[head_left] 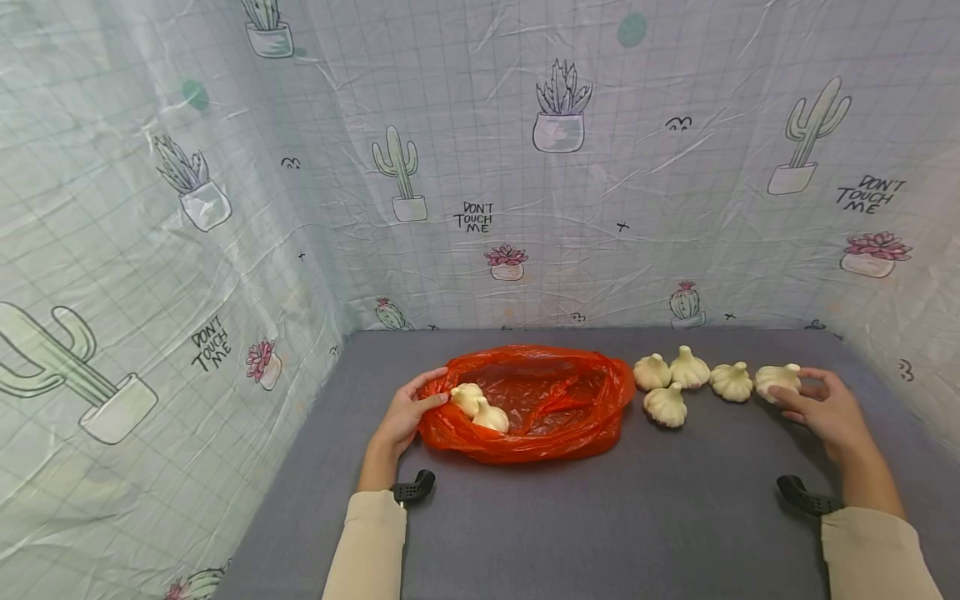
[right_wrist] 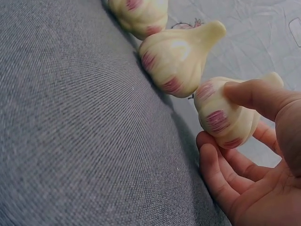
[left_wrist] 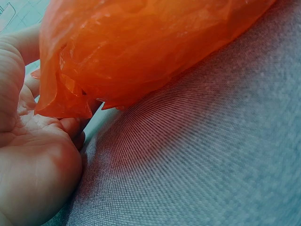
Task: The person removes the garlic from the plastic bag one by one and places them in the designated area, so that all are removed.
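Partner: Setting, largest first?
Me: Printed sheet (head_left: 622, 175), cactus pattern, behind and at both sides. In front of it, the grey surface (head_left: 600, 525).
Partner: On the surface?
Me: Red plastic bag (head_left: 525, 450), mouth spread wide and facing up.
Partner: State of your hands?
Me: My left hand (head_left: 403, 414) grips the bag's left rim, thumb over the edge, fingers outside. My right hand (head_left: 832, 417) pinches a garlic bulb (head_left: 772, 379) between thumb and fingers, at the right end of the row. Whether that bulb touches the surface, I cannot tell.
Partner: And the remaining garlic?
Me: Two bulbs (head_left: 491, 417) inside the bag, side by side near its left end. Four loose bulbs (head_left: 665, 407) on the surface, between bag and right hand: three clustered just beside the bag's right end, the fourth nearest my pinched one. Purple-pink streaks on the skins, per the right wrist view.
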Available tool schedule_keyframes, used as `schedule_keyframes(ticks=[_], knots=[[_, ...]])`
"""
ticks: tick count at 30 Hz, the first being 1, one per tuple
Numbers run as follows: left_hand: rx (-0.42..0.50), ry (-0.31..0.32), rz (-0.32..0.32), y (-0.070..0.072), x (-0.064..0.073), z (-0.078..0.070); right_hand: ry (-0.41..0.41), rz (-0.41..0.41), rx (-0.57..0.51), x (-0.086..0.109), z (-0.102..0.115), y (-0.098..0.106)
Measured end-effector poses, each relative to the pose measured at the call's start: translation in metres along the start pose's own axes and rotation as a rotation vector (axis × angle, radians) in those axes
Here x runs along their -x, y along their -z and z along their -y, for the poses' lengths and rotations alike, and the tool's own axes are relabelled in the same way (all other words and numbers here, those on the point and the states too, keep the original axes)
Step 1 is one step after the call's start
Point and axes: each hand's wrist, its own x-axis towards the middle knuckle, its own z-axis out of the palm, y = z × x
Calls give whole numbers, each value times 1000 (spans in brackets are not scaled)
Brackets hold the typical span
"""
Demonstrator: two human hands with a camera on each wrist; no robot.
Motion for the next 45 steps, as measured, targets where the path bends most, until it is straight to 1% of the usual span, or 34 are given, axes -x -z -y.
schedule_keyframes(ticks=[5,12,15,20,27,32,37,45], knots=[[-4,-1,4,0,0,0,-14,-27,24,-2,-2,0],[2,3,6,0,1,0,-53,-54,156,-5,-4,0],[2,3,7,0,1,0,-66,-56,188,-5,-4,-1],[0,-2,7,0,1,-1,-80,-48,212,-4,-3,-1],[4,-3,8,-1,2,-2,-91,7,249,-2,-1,3],[5,-5,9,-1,1,-2,-90,26,285,-3,0,5],[6,-6,7,-1,1,-1,-97,21,327,-3,1,5],[14,-6,12,0,1,0,-69,3,336,-3,-2,4]])
